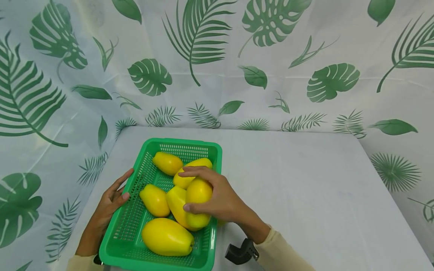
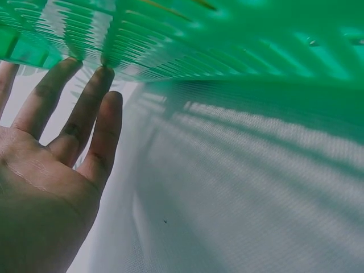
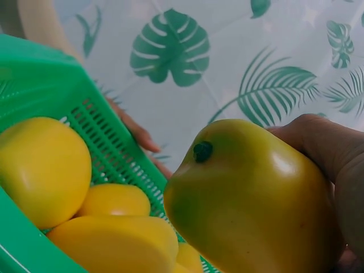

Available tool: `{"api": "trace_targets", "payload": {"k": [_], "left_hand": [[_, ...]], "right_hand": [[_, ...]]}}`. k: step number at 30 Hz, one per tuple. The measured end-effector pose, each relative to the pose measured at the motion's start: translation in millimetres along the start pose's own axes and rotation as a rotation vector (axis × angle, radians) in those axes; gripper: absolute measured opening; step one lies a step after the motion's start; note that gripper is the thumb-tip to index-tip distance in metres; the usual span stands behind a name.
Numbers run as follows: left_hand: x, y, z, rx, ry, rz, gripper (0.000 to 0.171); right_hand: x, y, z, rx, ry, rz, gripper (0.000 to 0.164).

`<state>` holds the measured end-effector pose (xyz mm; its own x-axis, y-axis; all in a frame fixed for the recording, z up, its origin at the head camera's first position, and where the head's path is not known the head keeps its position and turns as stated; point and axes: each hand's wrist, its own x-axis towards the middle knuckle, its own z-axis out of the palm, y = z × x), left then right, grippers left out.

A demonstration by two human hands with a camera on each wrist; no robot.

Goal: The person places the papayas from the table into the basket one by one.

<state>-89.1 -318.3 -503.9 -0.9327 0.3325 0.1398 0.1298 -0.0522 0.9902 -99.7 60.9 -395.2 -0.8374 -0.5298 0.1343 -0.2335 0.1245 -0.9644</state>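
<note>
My right hand [image 1: 220, 194] grips a yellow papaya [image 1: 199, 191], thumb on one side and fingers on the other, above the right side of a green plastic basket [image 1: 113, 241]. In the right wrist view, the held papaya [image 3: 250, 199] shows a dark stem nub and a greenish end. Several other yellow papayas lie in the basket, among them a large one [image 1: 166, 237] at the near end. Against the basket's left side rests my left hand [image 1: 106, 205]; in the left wrist view, its fairly straight fingers [image 2: 91, 108] touch the slotted wall.
A white-covered table [image 1: 295, 195] extends to the right of the basket. Leaf-printed cloth [image 1: 217, 86] hangs behind and at both sides. A sliver of yellow [image 1: 221, 222] shows past the basket's right rim, mostly hidden by my right wrist, which wears a black device [image 1: 241, 251].
</note>
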Motion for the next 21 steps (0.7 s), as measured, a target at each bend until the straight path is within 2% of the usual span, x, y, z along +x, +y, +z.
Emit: {"api": "trace_targets", "payload": {"k": [10, 15, 21], "left_hand": [[0.4, -0.2, 0.8, 0.000, 0.016, -0.006, 0.064], [0.1, 0.7, 0.9, -0.044, 0.011, -0.021, 0.065], [0.9, 3.3, 2.4, -0.035, 0.007, -0.012, 0.064]], "right_hand": [[-2, 1, 1, -0.003, -0.014, -0.038, 0.061], [-4, 2, -5, 0.003, 0.021, -0.047, 0.058], [-7, 5, -18, 0.006, 0.075, -0.051, 0.059]]}}
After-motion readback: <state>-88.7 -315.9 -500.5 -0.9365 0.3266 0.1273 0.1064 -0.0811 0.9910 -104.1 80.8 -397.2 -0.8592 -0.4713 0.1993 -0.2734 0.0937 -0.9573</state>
